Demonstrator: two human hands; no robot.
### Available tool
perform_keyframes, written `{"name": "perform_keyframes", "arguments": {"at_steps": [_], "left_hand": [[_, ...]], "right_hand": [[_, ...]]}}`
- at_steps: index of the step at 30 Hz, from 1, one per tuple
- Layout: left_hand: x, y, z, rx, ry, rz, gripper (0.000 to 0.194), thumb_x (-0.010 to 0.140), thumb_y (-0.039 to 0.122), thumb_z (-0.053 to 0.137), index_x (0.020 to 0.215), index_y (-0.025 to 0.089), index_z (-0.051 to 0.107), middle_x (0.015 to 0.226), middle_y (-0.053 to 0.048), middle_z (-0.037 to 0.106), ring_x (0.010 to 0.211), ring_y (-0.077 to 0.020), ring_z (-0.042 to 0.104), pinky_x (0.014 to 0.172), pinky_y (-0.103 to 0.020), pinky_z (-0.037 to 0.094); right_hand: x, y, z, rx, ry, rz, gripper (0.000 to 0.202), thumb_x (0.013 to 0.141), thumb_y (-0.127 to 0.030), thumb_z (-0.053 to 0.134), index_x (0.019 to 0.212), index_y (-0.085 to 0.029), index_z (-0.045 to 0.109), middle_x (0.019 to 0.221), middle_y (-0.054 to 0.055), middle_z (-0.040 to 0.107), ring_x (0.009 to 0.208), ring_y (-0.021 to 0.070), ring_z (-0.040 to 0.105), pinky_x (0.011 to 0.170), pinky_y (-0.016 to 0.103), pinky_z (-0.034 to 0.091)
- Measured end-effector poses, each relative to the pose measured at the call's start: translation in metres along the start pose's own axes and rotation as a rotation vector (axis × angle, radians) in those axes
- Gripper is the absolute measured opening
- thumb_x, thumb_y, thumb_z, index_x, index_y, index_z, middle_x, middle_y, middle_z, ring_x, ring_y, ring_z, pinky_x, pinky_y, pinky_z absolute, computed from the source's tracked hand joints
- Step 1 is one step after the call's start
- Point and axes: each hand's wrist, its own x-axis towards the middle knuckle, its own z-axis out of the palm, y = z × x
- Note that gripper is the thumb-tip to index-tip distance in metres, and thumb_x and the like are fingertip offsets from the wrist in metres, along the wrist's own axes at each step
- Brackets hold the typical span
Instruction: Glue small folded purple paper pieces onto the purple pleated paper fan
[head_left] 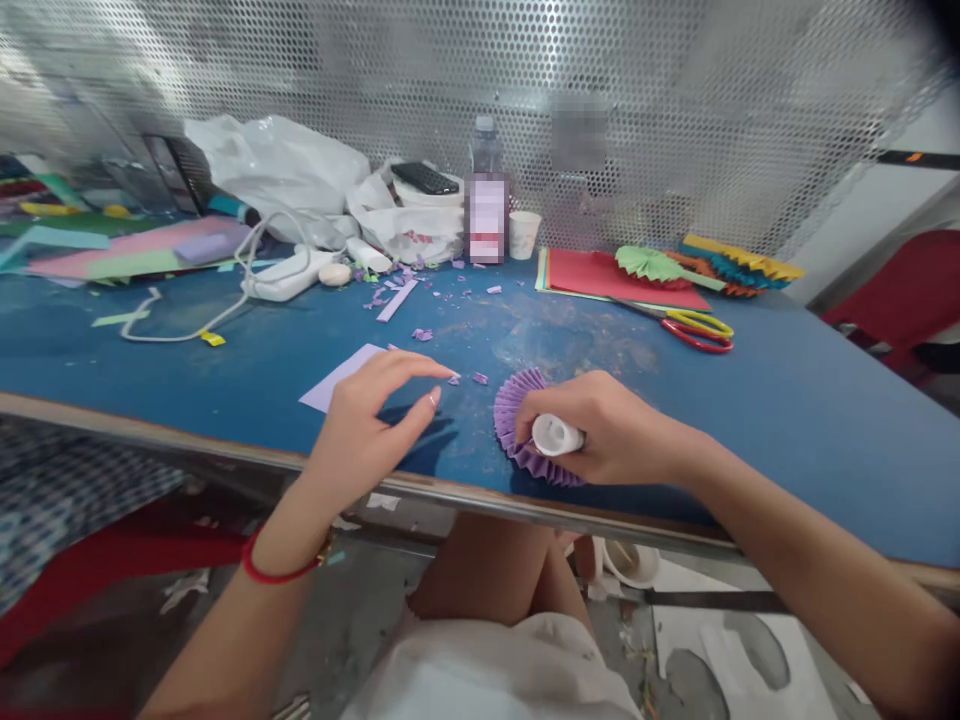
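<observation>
My right hand [611, 430] is wrapped round a white glue stick [556, 435], its hollow end facing up toward me. The glue stick's lower end is hidden by the hand, over a pleated purple paper fan [512, 405] that lies near the table's front edge. To the left, my left hand [375, 415] hovers with fingers apart and holds nothing. Partly behind that hand lies a flat piece of light purple paper [335, 378]. Small purple paper scraps [481, 378] are scattered between the left fingertips and the fan.
Scissors [697, 330] lie by a stack of coloured paper [577, 272] with pleated green paper [651, 264] on top. Along the back stand a bottle [486, 215] and a paper cup [523, 235]. A white power strip [281, 277] with its cable sits at left, near plastic bags [277, 165].
</observation>
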Motion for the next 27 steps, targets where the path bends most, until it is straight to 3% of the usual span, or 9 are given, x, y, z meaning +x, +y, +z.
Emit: {"name": "perform_keyframes", "arguments": {"at_steps": [8,13,27], "left_hand": [[0.000,-0.001,0.009,-0.016,0.006,0.019,0.020,0.096,0.026,0.055,0.104,0.020,0.072,0.107,-0.006,0.075,0.103,-0.0204,0.067,0.099,-0.036,0.050],[-0.001,-0.004,0.011,-0.007,0.076,-0.032,0.021,0.095,0.028,0.053,0.101,0.020,0.072,0.104,-0.006,0.075,0.101,-0.0210,0.067,0.096,-0.036,0.051],[-0.002,-0.005,0.011,0.016,0.092,-0.100,0.022,0.093,0.032,0.055,0.097,0.021,0.073,0.099,-0.006,0.076,0.096,-0.0220,0.067,0.095,-0.038,0.051]], "right_hand": [[0.004,0.007,-0.002,0.070,-0.034,-0.038,0.021,0.077,-0.007,0.063,0.092,-0.021,0.065,0.087,-0.002,0.073,0.072,0.0109,0.062,0.071,0.021,0.040],[0.005,0.005,-0.002,0.058,-0.056,-0.062,0.018,0.078,-0.007,0.062,0.089,-0.021,0.064,0.086,-0.001,0.073,0.074,0.0126,0.063,0.071,0.023,0.040],[0.007,-0.002,-0.002,-0.123,-0.087,0.043,0.008,0.082,-0.014,0.062,0.087,-0.019,0.066,0.080,0.002,0.072,0.069,0.0143,0.059,0.066,0.024,0.033]]}}
